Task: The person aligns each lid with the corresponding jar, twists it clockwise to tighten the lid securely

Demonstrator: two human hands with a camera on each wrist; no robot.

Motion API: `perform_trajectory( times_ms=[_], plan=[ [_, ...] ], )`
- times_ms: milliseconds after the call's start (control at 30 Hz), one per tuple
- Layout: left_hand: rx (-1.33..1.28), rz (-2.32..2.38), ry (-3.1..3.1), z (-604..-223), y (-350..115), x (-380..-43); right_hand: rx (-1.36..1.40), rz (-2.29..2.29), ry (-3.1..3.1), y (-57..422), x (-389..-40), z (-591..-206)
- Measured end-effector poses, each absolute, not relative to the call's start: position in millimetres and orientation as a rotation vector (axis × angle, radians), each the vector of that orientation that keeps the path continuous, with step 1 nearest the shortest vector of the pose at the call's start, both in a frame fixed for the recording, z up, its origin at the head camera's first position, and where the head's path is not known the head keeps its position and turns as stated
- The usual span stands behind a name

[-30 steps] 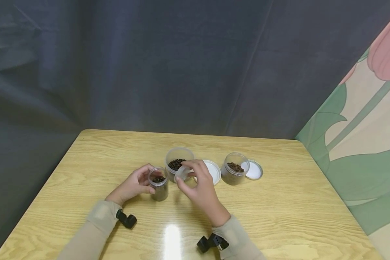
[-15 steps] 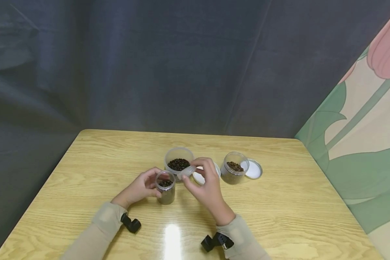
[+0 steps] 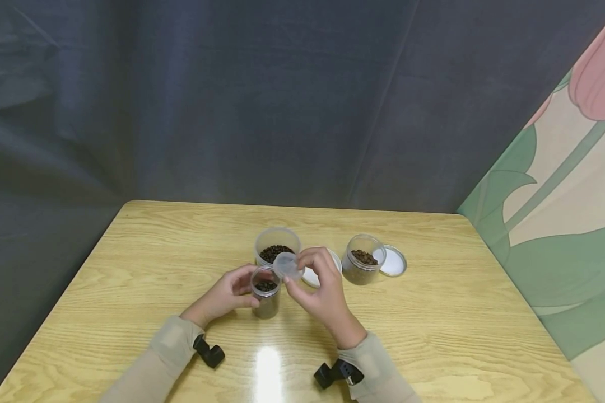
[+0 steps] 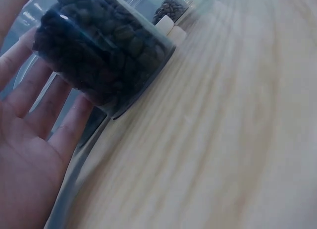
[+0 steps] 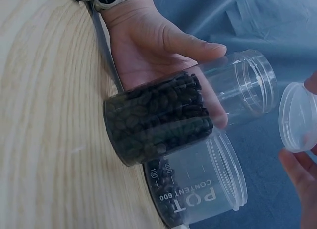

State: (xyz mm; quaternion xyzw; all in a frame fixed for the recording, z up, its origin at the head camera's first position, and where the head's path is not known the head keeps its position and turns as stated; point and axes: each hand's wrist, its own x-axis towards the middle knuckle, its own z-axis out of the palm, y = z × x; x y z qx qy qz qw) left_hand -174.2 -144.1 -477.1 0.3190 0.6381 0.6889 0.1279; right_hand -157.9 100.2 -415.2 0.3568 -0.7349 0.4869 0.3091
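The left hand (image 3: 227, 294) wrapped its grip round a small clear jar (image 3: 267, 309) of dark beans (image 3: 266, 286), upright at the near side of a wider tub (image 3: 278, 237) on the desk (image 3: 459, 313); just right of the jar's mouth, apart from it, the right hand (image 3: 321, 288) pinched a translucent lid (image 3: 287, 265) in its grip, with a white disc (image 3: 310, 278), a bean-filled jar (image 3: 360, 275) and another white disc (image 3: 394, 262) farther right

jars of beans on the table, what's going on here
A person's left hand holds a small clear jar of dark beans, while the right hand pinches a clear lid close to its open mouth, not on it. Farther back stand a wider tub and another jar, both open and partly filled; two white lids lie on the table.
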Motion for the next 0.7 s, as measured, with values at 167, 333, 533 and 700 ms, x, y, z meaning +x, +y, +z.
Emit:
perform_trajectory(
  times_ms=[167,333,533,700],
  plan=[
    [0.885,1.996,1.85,-476.7,-140.8,-171.5,0.991,1.249,-1.93,103.3,-160.9,-418.9],
    [0.843,1.992,1.885,-475.4,-137.9,-169.1,1.072,1.207,-1.919,103.7,-161.9,-422.1],
    [0.841,1.998,1.853,-474.4,-136.2,-167.6,1.119,1.195,-1.908,100.2,-160.9,-421.9],
    [0.85,1.999,1.826,-476.1,-137.1,-167.7,1.166,1.222,-1.898,97.6,-160.8,-422.2]
  ],
)
